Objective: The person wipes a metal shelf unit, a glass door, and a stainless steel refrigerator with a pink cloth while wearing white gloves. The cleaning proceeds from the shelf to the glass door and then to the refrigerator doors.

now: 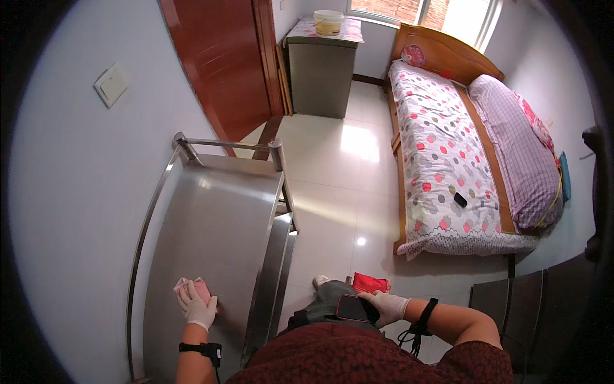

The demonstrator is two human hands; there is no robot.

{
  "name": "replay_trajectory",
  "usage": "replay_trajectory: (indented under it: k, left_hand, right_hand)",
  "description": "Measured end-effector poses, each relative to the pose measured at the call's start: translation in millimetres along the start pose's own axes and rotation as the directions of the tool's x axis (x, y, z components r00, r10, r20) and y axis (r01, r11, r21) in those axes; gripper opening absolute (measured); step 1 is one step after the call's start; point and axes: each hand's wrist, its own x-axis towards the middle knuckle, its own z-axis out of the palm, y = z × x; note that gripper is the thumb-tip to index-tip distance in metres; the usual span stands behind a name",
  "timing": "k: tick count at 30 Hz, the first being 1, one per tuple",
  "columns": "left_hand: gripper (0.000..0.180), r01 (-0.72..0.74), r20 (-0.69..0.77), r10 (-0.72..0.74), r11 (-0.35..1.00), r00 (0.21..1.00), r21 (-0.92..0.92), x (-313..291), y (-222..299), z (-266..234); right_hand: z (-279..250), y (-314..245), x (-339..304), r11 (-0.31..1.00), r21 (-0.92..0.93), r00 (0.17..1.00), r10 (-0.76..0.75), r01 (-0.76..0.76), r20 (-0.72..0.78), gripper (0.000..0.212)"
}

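Note:
My left hand (199,310), in a white glove, lies over a folded pink cloth (200,288) and presses it onto the top of a stainless steel cart (217,211). Its fingers curve across the cloth, part of which is hidden beneath them. At my waist my right hand (387,308), also gloved, is closed around one end of a dark-screened phone (353,309) with a reddish edge. A red packet or cloth (369,283) shows just beyond the phone; its kind is unclear. Both wrists wear black straps.
Metal rails (153,224) edge the cart beside the wall. On the right stands a wooden bed (441,153) with a dotted sheet and a small black object (460,200). A grey cabinet (323,77) carrying a bucket (328,24) stands at the back, near a red-brown door (224,57).

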Motion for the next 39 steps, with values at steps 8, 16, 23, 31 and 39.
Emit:
replay_trajectory:
  k: [8, 16, 23, 31, 39]
  left_hand:
    - [0.102, -0.053, -0.007, 0.053, 0.997, 0.999, 0.054, 1.3, -4.3, 1.3]
    - [0.103, -0.045, 0.029, 0.043, 0.998, 0.999, 0.038, -0.9, -1.9, -3.7]
    - [0.104, -0.055, 0.049, 0.053, 0.998, 0.997, 0.030, -4.2, 0.0, -7.7]
    - [0.105, -0.075, 0.032, 0.074, 0.997, 0.997, 0.010, -3.7, -1.4, -5.5]
    - [0.103, -0.050, 0.017, 0.049, 0.997, 0.999, 0.061, -6.0, 1.5, -5.4]
  right_hand:
    - [1.3, -6.4, -10.4, 1.000, -0.004, 0.994, -0.008, 0.007, -0.112, 0.115]
    - [10.6, -16.8, -15.7, 0.999, -0.017, 0.972, 0.038, -0.043, -0.233, 0.108]
    - [1.9, -26.2, -21.1, 0.997, -0.023, 0.971, 0.073, -0.080, -0.227, 0.109]
    - [-4.9, -18.7, -27.7, 0.999, 0.019, 0.976, 0.045, -0.042, -0.214, 0.106]
    - [-55.9, 33.0, -47.1, 0.763, 0.455, 0.641, -0.071, -0.458, 0.764, 0.061]
